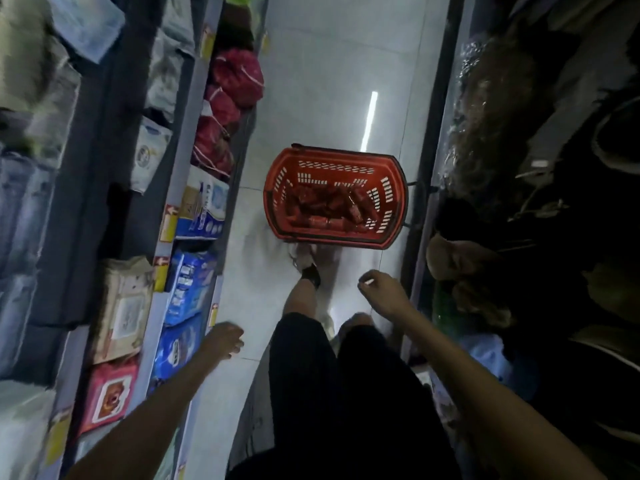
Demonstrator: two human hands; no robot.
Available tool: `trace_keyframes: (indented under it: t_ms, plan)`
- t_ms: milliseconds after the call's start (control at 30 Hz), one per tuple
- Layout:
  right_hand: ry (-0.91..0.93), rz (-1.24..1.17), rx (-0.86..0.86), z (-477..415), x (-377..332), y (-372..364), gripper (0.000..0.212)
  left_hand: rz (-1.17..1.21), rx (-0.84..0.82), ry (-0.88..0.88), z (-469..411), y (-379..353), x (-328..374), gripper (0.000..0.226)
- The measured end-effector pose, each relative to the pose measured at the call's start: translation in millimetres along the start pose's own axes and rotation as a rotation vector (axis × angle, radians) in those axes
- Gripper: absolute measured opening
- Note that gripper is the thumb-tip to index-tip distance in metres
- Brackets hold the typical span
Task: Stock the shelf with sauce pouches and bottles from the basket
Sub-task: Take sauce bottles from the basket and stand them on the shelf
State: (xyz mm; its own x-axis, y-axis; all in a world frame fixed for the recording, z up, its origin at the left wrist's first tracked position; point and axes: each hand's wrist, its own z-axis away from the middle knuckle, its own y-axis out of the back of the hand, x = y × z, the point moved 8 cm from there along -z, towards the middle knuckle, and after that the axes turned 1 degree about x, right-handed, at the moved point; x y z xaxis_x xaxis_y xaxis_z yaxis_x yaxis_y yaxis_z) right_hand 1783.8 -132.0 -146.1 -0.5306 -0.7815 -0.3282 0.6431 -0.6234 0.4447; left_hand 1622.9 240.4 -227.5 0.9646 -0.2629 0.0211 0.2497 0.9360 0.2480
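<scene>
A: Seeing the red basket [346, 159] anywhere?
B: Standing on the pale floor [311, 81] mid-aisle, far ahead of both hands, just past a blurred foot [310, 271], near the right-hand shelf [440, 133]. Loaded with red sauce pouches [325, 206], heaped at the bottom.
A: Holding anything in the left hand [223, 341]?
B: Nothing. Hanging near the left shelf [194, 109] with fingers loosely curled, close to blue packs [188, 285].
A: Same with the right hand [379, 292]?
B: Loosely curled too, gripping nothing, well short of the basket, above the floor.
</scene>
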Motion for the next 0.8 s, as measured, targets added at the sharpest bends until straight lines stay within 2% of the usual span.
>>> trace_keyframes:
  t_ms: [200, 367, 567, 633, 733, 800]
  plan:
    - [-0.034, 0.026, -0.032, -115.2, -13.6, 25.6, 0.018, 0.072, 0.083, -0.228, -48.7, -10.9, 172.9, 0.01]
    - [0.047, 0.178, -0.111, -230.9, -3.1, 21.1, 0.017, 0.117, 0.183, -0.314, -111.5, -41.0, 254.7, 0.015]
    - [0.135, 0.446, -0.137, -384.7, 34.1, -7.1, 0.037, -0.283, 0.585, -0.546, -182.2, -109.5, 293.2, 0.024]
    - [0.154, 0.552, -0.08, -428.7, 44.6, -12.4, 0.052, -0.417, 0.637, -0.598, -205.2, -146.0, 295.6, 0.028]
    - [0.186, 0.76, 0.036, -484.5, 59.9, -17.2, 0.061, -0.66, 0.644, -0.699, -228.9, -197.4, 301.3, 0.036]
    - [0.172, 0.837, 0.049, -511.4, 72.5, -21.8, 0.083, -0.773, 0.612, -0.649, -242.5, -217.1, 300.8, 0.044]
